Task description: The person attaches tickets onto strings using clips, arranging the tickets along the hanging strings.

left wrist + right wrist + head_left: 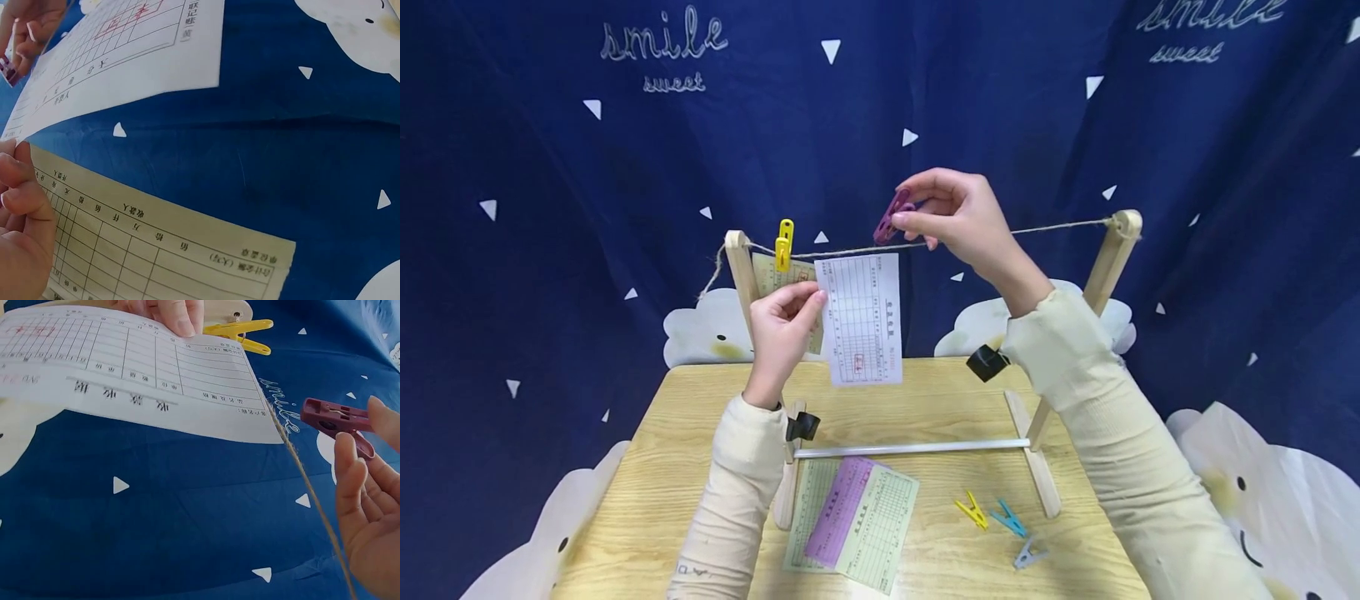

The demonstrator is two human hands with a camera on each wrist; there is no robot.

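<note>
A white printed receipt slip (pixel 862 321) hangs upright just below the twine line (pixel 842 252); my left hand (pixel 782 333) pinches its left edge between thumb and fingers. My right hand (pixel 962 218) pinches a purple clothespin (pixel 892 218) above the line, right of the slip's top edge. In the right wrist view the clothespin (pixel 337 417) is apart from both twine and paper. Behind the left hand, a yellowish slip (pixel 767 273) hangs from the line under a yellow clothespin (pixel 784 246). The left wrist view shows that slip (pixel 169 237) below the white one (pixel 156 69).
Wooden posts (pixel 1101 267) carry the twine, joined low down by a white rod (pixel 917 447). On the table (pixel 700 417) lie green slips (pixel 880 529) and a purple slip (pixel 842 508). Right of them are yellow (pixel 973 510), blue (pixel 1009 518) and grey (pixel 1028 553) clothespins.
</note>
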